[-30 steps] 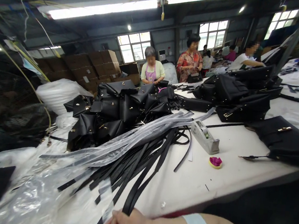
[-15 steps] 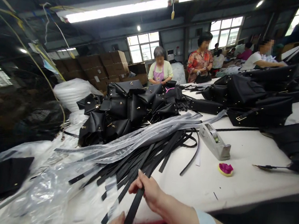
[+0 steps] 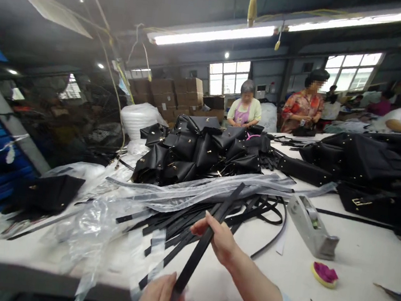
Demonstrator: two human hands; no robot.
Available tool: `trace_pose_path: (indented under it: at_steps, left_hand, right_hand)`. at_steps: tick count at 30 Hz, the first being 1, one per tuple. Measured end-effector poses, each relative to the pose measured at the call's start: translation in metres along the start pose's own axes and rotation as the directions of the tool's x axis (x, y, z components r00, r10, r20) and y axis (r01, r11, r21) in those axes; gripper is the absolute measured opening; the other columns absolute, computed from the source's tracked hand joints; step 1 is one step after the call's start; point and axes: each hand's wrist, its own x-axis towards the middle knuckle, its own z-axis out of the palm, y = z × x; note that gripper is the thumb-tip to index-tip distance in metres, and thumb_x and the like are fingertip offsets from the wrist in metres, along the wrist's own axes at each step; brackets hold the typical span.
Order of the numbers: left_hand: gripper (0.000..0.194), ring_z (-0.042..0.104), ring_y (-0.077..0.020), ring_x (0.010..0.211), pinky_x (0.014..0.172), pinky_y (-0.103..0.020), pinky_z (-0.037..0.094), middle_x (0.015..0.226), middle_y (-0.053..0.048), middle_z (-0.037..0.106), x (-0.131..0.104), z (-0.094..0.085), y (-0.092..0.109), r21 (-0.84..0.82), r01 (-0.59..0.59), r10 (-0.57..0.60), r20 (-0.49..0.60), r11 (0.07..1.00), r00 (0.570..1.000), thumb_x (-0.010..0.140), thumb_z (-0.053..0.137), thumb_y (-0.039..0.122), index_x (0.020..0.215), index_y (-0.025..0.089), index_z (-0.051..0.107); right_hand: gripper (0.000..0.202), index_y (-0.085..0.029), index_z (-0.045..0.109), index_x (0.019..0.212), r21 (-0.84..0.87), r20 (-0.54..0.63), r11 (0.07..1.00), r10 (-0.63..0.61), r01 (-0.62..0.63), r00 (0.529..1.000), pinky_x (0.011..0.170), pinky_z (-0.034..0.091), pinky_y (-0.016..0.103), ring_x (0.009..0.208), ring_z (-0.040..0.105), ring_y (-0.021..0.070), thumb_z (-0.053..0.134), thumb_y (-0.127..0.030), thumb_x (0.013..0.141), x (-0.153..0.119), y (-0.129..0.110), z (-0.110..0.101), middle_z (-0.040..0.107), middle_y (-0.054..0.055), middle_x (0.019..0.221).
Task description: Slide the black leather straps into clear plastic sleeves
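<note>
A flat black strap (image 3: pixel 195 258) runs slantwise between my two hands, its far end raised over a heap of black straps (image 3: pixel 177 230). My left hand (image 3: pixel 156 297) is closed around the strap's near end at the bottom of the view. Further up, my right hand (image 3: pixel 220 237) holds the same strap between thumb and fingers. Long strips of clear plastic (image 3: pixel 189 188) lie behind the strap heap. To the right of my right hand are a grey tape dispenser (image 3: pixel 313 228) and a small yellow-rimmed dish with something magenta (image 3: pixel 324 275).
Black bags (image 3: pixel 200 148) are piled mid-table, with more black bags (image 3: pixel 362 159) at the right. Crumpled clear plastic (image 3: pixel 90 227) covers the left side. A pointed tool (image 3: pixel 392 293) lies near the right edge. Several people stand or sit beyond the table.
The view has swung left, so the table's things appear further right. The strap's far end now shows raised above the heap, with both hands still on the strap.
</note>
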Motion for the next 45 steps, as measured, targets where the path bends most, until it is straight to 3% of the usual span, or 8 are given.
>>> trace_pose_path:
  at_steps: [4, 9, 14, 23, 28, 35, 41, 45]
  left_hand:
    - [0.071, 0.061, -0.0162, 0.05, 0.054, -0.025, 0.049, 0.054, -0.006, 0.066, 0.028, -0.022, 0.047, -0.177, -0.072, 0.059, -0.078, 0.982, 0.995, 0.092, 0.024, 0.065, 0.065, 0.015, 0.065]
    - [0.07, 0.06, -0.0147, 0.046, 0.048, -0.023, 0.045, 0.052, -0.007, 0.064, 0.046, -0.043, 0.083, -0.25, -0.228, 0.169, -0.237, 0.941, 0.957, 0.094, 0.026, 0.061, 0.06, 0.014, 0.065]
    - [0.069, 0.058, -0.0139, 0.042, 0.045, -0.023, 0.041, 0.049, -0.005, 0.064, 0.05, -0.041, 0.088, -0.264, -0.239, 0.185, -0.214, 0.934, 0.959, 0.092, 0.028, 0.063, 0.063, 0.014, 0.065]
    - [0.073, 0.055, -0.0126, 0.038, 0.041, -0.021, 0.04, 0.046, -0.004, 0.059, 0.072, -0.085, 0.142, -0.352, -0.414, 0.334, -0.266, 0.84, 0.904, 0.089, 0.029, 0.068, 0.056, 0.012, 0.062]
    - [0.076, 0.053, -0.0117, 0.035, 0.037, -0.02, 0.034, 0.042, -0.005, 0.057, 0.076, -0.084, 0.153, -0.346, -0.387, 0.318, -0.24, 0.855, 0.917, 0.085, 0.031, 0.073, 0.056, 0.011, 0.064]
    - [0.076, 0.054, -0.0132, 0.034, 0.034, -0.021, 0.037, 0.045, -0.005, 0.059, 0.086, -0.101, 0.187, -0.41, -0.467, 0.384, -0.272, 0.784, 0.882, 0.075, 0.037, 0.082, 0.052, 0.013, 0.059]
    - [0.076, 0.053, -0.0118, 0.033, 0.034, -0.02, 0.035, 0.046, -0.004, 0.059, 0.084, -0.099, 0.19, -0.437, -0.437, 0.36, -0.252, 0.786, 0.898, 0.071, 0.044, 0.083, 0.053, 0.011, 0.062]
    - [0.075, 0.053, -0.0121, 0.033, 0.034, -0.021, 0.036, 0.044, -0.003, 0.056, 0.085, -0.093, 0.192, -0.446, -0.413, 0.342, -0.233, 0.794, 0.91, 0.07, 0.044, 0.082, 0.052, 0.012, 0.061]
  right_hand:
    - [0.063, -0.011, 0.076, 0.082, -0.201, 0.306, 0.972, -0.057, 0.123, 0.95, 0.081, 0.05, 0.035, 0.079, 0.067, 0.0212, 0.053, -0.07, 0.08, -0.008, -0.035, 0.045, 0.073, 0.012, 0.081]
    - [0.058, -0.012, 0.074, 0.092, -0.389, 0.526, 0.914, 0.122, 0.111, 0.842, 0.053, 0.046, 0.028, 0.042, 0.05, 0.0113, 0.051, -0.064, 0.085, -0.011, -0.077, 0.083, 0.055, -0.001, 0.049]
    - [0.038, -0.013, 0.07, 0.067, -0.156, 0.376, 0.945, -0.211, 0.286, 0.902, 0.078, 0.048, 0.031, 0.075, 0.065, 0.0171, 0.066, -0.048, 0.08, 0.009, -0.135, 0.091, 0.07, 0.007, 0.076]
    - [0.07, -0.008, 0.073, 0.097, -0.49, 0.506, 0.836, 0.04, 0.249, 0.861, 0.044, 0.04, 0.025, 0.035, 0.044, 0.0114, 0.043, -0.07, 0.086, -0.004, -0.141, 0.12, 0.048, -0.003, 0.04]
    - [0.061, -0.01, 0.075, 0.087, -0.296, 0.434, 0.845, -0.296, 0.445, 0.851, 0.079, 0.05, 0.029, 0.078, 0.066, 0.0187, 0.054, -0.067, 0.081, 0.001, -0.182, 0.128, 0.072, 0.01, 0.08]
    - [0.07, -0.009, 0.07, 0.104, -0.479, 0.489, 0.807, -0.081, 0.345, 0.868, 0.034, 0.037, 0.025, 0.03, 0.038, 0.0109, 0.051, -0.072, 0.079, -0.011, -0.18, 0.14, 0.042, -0.006, 0.038]
    - [0.076, -0.019, 0.045, 0.126, -0.229, 0.209, 0.663, -0.681, 0.712, 0.702, 0.064, 0.053, 0.028, 0.067, 0.067, 0.016, 0.078, -0.05, 0.064, 0.007, -0.254, 0.13, 0.07, 0.003, 0.089]
    - [0.068, -0.017, 0.051, 0.118, -0.363, 0.216, 0.568, -0.72, 0.738, 0.66, 0.059, 0.051, 0.026, 0.061, 0.066, 0.015, 0.075, -0.054, 0.066, 0.01, -0.28, 0.124, 0.07, 0.002, 0.084]
